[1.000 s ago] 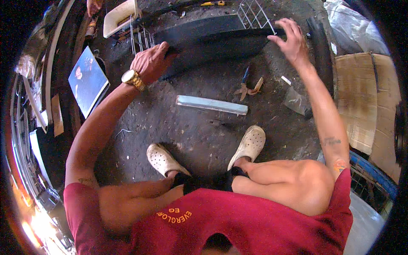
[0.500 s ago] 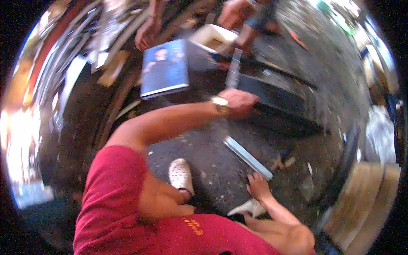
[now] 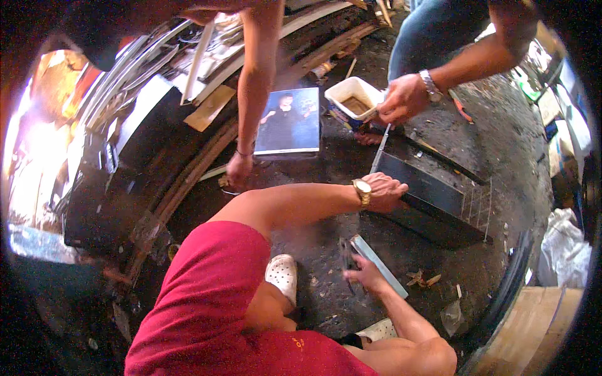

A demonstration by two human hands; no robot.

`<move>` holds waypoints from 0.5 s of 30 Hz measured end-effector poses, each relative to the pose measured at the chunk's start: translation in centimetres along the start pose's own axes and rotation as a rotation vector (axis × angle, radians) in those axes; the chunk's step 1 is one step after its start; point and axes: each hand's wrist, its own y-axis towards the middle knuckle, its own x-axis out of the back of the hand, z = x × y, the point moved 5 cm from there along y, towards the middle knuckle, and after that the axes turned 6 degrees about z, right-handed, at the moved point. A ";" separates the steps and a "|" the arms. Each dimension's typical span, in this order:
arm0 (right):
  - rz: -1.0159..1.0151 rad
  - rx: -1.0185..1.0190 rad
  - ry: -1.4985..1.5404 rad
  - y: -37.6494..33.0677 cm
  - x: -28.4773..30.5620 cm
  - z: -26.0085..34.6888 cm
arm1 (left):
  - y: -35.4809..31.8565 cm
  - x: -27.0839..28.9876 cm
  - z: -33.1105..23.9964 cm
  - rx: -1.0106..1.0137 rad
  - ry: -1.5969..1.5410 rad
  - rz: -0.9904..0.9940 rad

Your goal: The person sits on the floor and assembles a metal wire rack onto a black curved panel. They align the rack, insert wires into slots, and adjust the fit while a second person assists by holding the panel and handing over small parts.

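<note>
My left hand (image 3: 384, 192), with a gold watch at the wrist, is closed over the near upper edge of a long black box-like frame (image 3: 433, 188). The frame lies on the dark ground and has a wire-grid end. Low in front of me, my right hand (image 3: 367, 274) holds a dark, slender two-armed tool (image 3: 345, 257), blurred but resembling pliers. Beside that hand, a pale blue flat bar (image 3: 387, 272) lies on the ground, partly hidden by the fingers and forearm. A thin metal strip (image 3: 380, 150) rises from the frame's far left corner.
A co-worker's hand (image 3: 402, 100) is at a white tub (image 3: 355, 94) beyond the frame. Another person's hand (image 3: 239, 168) reaches down beside a box with a picture on top (image 3: 290, 122). Long scrap strips (image 3: 188, 150) pile up at left; boards (image 3: 533, 326) lie at right.
My right hand has moved up and left from the pale blue bar's lower end, and now holds the dark tool. My left hand stays on the frame. Both co-workers' arms reach further into view.
</note>
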 end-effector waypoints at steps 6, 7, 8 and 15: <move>-0.150 0.122 0.356 -2.0 1.1 -1.0 | -0.2 0.7 -0.3 -0.011 -0.010 -0.013; -0.116 0.063 0.312 -2.8 0.7 -1.9 | -0.3 0.8 -0.5 -0.027 0.005 -0.022; -0.082 0.002 0.271 -3.7 0.3 -2.7 | -0.4 1.0 -0.5 -0.007 0.014 -0.023; -0.296 -0.201 -0.169 -14.2 10.5 -4.0 | 0.2 1.6 -0.9 0.089 -0.048 0.078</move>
